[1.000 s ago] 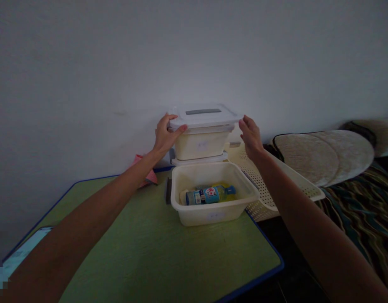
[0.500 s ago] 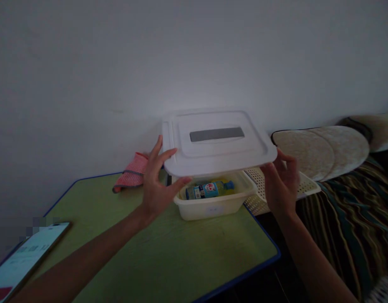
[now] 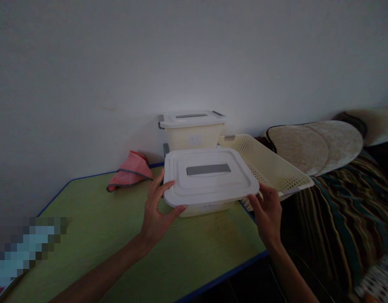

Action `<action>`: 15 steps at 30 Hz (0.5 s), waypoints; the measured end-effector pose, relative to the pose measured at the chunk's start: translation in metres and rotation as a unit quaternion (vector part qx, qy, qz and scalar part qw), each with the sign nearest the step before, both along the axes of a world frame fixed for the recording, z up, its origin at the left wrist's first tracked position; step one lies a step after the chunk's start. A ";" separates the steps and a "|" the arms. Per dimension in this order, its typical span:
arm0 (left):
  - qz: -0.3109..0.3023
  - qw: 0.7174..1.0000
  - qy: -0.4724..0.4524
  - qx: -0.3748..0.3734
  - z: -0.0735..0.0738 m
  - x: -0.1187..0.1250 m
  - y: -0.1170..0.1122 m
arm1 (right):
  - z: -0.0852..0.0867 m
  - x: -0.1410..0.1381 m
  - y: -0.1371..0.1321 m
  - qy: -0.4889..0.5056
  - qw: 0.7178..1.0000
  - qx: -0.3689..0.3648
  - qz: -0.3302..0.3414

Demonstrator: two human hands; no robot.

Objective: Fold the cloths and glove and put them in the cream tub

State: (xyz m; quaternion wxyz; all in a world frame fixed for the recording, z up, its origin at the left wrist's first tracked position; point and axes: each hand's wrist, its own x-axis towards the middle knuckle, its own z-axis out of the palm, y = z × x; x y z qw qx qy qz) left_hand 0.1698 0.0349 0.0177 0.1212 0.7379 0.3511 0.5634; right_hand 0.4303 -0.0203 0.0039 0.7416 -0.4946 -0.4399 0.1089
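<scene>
A white lid point(image 3: 209, 189) with a grey strip across its middle lies over a cream plastic box point(image 3: 209, 209), hiding what is inside. At its left front corner, my left hand point(image 3: 157, 210) grips the edge, thumb in front and fingers along the side. The right front corner is held by my right hand point(image 3: 267, 212), thumb and fingers closed at the rim. Whether the lid sits fully down on the box I cannot tell. Just behind stands a second cream box point(image 3: 192, 138) with its own white lid and grey clips.
A pink cloth point(image 3: 130, 170) lies near the wall on the green table point(image 3: 118, 248), which has a blue edge. A cream perforated basket point(image 3: 272, 162) stands at the right. Beyond it are beige cushions point(image 3: 313, 145) and a striped cover point(image 3: 335, 219). A partly pixelated phone point(image 3: 26, 252) is at the left.
Both hands have lowered the lid onto the front box, covering the blue-labelled bottle inside. The lidded box behind and more of the basket now show.
</scene>
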 end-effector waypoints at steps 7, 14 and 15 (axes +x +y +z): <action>0.002 0.999 -0.015 -0.033 -0.010 0.001 0.004 | -0.006 0.002 0.003 -0.033 0.999 -0.022 -0.005; -0.003 0.998 -0.038 -0.054 -0.016 0.001 0.008 | -0.005 0.001 0.007 -0.070 0.996 -0.038 -0.024; -0.001 0.998 -0.040 -0.056 -0.016 0.001 0.008 | -0.005 0.001 0.008 -0.078 0.995 -0.048 -0.034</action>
